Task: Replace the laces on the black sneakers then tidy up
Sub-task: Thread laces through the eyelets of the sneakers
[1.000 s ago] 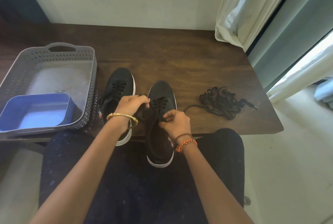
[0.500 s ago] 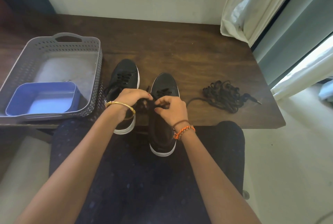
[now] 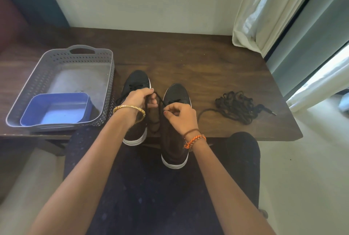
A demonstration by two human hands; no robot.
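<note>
Both hands pinch lace ends, left hand w/ fingers curled, right hand likewise over right sneaker: pull even, snug knot centred.

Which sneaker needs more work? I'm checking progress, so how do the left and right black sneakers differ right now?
The left sneaker sits farther back on the table; the right sneaker overhangs the near edge. The left sneaker's lace lies loose at its side, while the right sneaker's lace is pinched by the left hand and the right hand. Both are black with white soles.
</note>
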